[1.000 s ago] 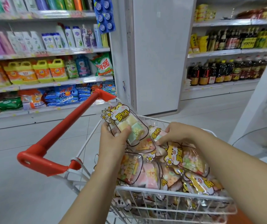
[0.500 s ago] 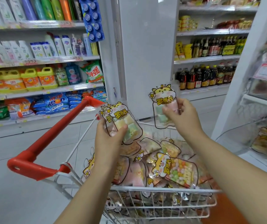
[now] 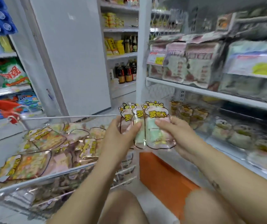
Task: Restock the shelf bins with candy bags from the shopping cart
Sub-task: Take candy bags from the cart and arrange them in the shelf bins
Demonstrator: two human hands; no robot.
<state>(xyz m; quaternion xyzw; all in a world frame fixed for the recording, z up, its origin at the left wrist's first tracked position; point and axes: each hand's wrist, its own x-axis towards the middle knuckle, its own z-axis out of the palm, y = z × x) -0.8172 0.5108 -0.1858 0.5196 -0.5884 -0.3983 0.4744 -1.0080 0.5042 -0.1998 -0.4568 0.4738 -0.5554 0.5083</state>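
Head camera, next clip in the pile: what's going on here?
A person grips a few candy bags upright between the left hand and right hand, in front of the lower shelf bins, where similar bags already sit. The shopping cart to the left holds many more bags. The held ones are not yet in a bin.

Both hands (image 3: 147, 135) grip candy bags (image 3: 145, 125) — beside cart (image 3: 52, 173).
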